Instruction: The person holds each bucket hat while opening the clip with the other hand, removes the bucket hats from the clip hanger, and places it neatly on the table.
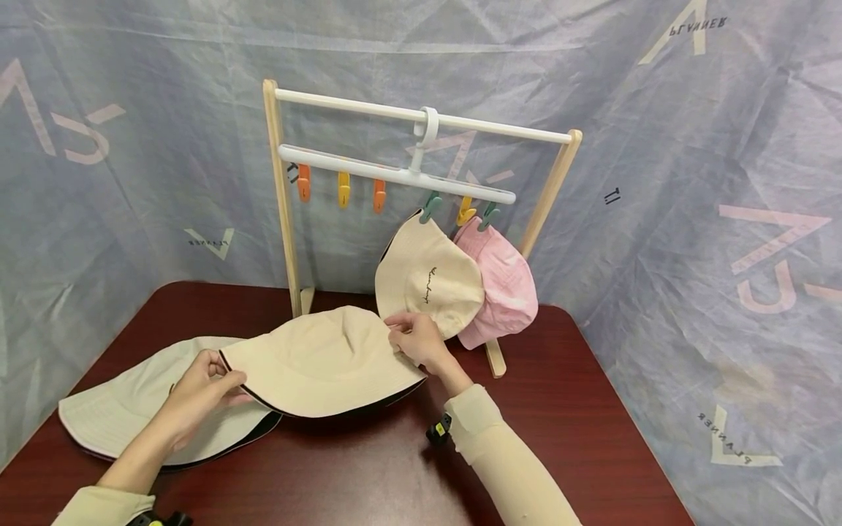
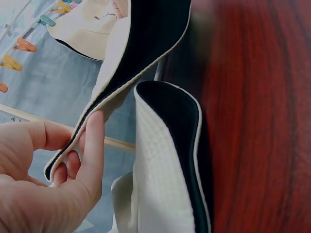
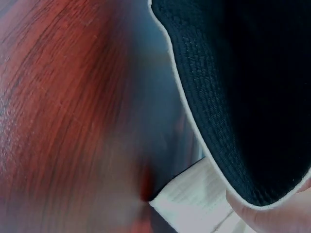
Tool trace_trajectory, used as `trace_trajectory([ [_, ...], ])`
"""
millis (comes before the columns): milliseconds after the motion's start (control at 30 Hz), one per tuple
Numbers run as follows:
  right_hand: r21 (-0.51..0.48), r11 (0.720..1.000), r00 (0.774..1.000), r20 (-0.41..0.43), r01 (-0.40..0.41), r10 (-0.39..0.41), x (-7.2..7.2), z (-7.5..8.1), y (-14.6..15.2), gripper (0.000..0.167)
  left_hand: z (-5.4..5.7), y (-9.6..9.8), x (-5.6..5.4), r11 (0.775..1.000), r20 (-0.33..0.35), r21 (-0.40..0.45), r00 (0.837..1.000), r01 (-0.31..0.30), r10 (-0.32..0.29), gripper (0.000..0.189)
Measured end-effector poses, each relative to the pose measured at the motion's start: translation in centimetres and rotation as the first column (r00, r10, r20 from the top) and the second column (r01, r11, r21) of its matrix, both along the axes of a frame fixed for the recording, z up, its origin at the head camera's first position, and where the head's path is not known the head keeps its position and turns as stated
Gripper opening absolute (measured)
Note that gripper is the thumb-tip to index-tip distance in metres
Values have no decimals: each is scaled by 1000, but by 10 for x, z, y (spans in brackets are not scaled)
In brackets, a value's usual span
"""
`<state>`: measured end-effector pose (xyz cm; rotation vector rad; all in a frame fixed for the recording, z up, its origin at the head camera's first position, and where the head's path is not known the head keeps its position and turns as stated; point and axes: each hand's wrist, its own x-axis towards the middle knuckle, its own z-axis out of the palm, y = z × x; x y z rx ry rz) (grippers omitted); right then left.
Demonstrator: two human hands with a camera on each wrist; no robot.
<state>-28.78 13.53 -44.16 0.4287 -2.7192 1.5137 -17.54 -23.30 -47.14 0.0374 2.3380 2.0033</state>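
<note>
A cream bucket hat point(image 1: 322, 361) with a black lining is held up above the table, its crown facing up. My left hand point(image 1: 200, 387) pinches the left end of its brim between thumb and fingers, which the left wrist view shows closely. At the other end my right hand point(image 1: 421, 342) grips the hat's right side. The dark inside point(image 3: 262, 97) of this hat fills much of the right wrist view, with only part of the right hand point(image 3: 272, 213) showing behind the brim. A second pale bucket hat point(image 1: 125, 402) lies on the table beneath my left hand.
Behind stands a wooden rack point(image 1: 279, 190) with a white clip hanger point(image 1: 342, 161) on its bar. Green clips hold a cream hat with script point(image 1: 454, 270) and a pink hat point(image 1: 509, 285). Orange and yellow clips point(image 1: 344, 191) hang along it. The dark red table point(image 1: 559, 438) lies below.
</note>
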Motion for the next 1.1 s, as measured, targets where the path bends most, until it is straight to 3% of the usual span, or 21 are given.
trace_trajectory([
  [433, 100, 995, 999, -45, 6, -1, -3, -10, -3, 23, -10, -1, -2, 999, 56, 5, 998, 39, -39, 28],
  [700, 105, 994, 998, -58, -2, 8, -3, -17, -6, 24, -12, -4, -4, 995, 109, -73, 992, 67, -58, 31],
  [1100, 158, 987, 994, -108, 3, 14, -5, -24, -10, 27, -16, -2, -4, 983, 85, -172, 995, 61, -47, 33],
])
